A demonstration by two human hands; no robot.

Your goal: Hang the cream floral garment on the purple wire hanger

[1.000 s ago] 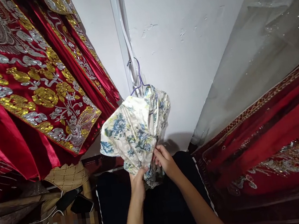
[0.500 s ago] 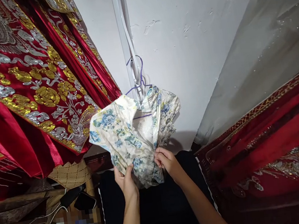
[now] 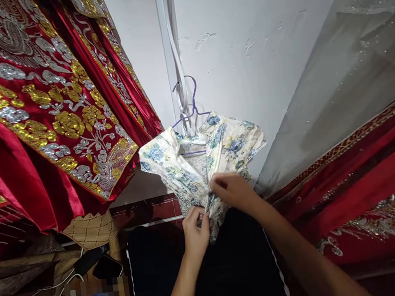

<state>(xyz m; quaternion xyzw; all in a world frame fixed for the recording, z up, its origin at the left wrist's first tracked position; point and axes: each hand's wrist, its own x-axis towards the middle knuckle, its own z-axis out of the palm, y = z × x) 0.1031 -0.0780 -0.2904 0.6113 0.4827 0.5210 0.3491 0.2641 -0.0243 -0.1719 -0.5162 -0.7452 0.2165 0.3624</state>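
Note:
A white blouse with blue flowers and green leaves (image 3: 233,145) hangs from a purple hanger (image 3: 194,107), its front parted at the neck. My left hand (image 3: 195,226) pinches the lower front of the blouse near the middle edge. Higher up and to the right, my right hand (image 3: 234,189) has its fingers bent together at the front edge; it is slightly blurred, and whatever cloth lies between its fingertips is hidden. Below the hands, the blouse's lower part bunches up over black cloth.
Red garments with gold and silver embroidery (image 3: 71,126) hang on the left. Sheer sparkly fabric (image 3: 337,76) and a red beaded garment (image 3: 378,197) are on the right. A white strap (image 3: 173,44) runs down the wall. A phone (image 3: 107,267) and white cable lie at lower left.
My left hand has moved right from the blouse's left side to its front edge. My right hand has risen a little. The blouse now hangs squarer, both shoulders spread.

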